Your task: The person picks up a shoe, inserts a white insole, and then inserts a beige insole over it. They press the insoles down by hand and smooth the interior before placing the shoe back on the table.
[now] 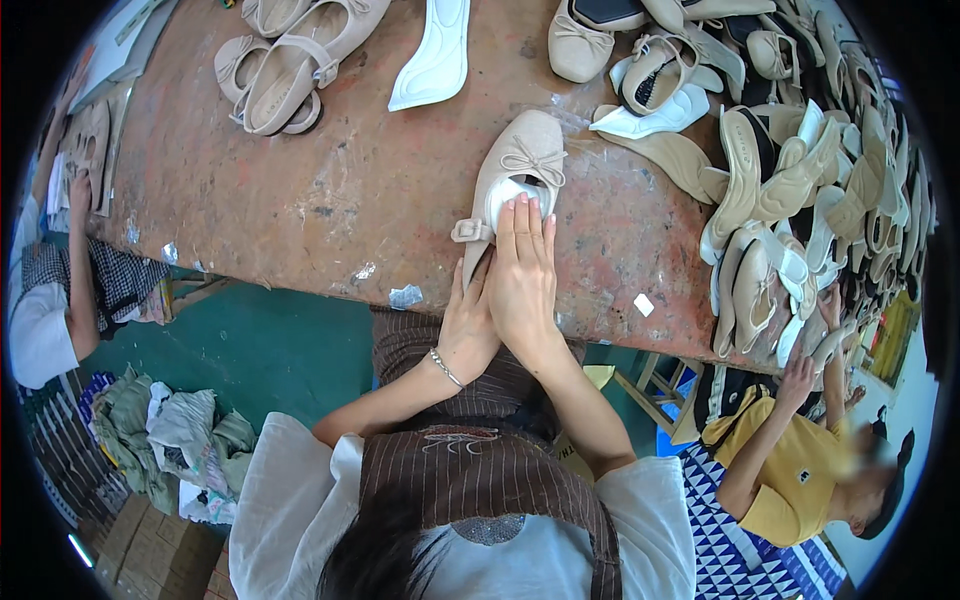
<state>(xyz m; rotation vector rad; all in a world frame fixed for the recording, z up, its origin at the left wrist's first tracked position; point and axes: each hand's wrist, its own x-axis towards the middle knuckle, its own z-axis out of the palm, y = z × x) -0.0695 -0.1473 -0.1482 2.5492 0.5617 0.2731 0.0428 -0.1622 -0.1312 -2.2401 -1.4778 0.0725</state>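
One flat right hand (pixel 526 275) touches white insole (pixel 511 189).

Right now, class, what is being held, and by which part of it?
A beige shoe, seemingly by its heel end: the left hand is there, its exact grip hidden. The right hand presses the white insole inside.

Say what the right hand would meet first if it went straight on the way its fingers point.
Likely the opening's front edge on the beige shoe, near the bow; the right hand rests on the white insole, pointing there. Depth is unclear: it might slide underneath.
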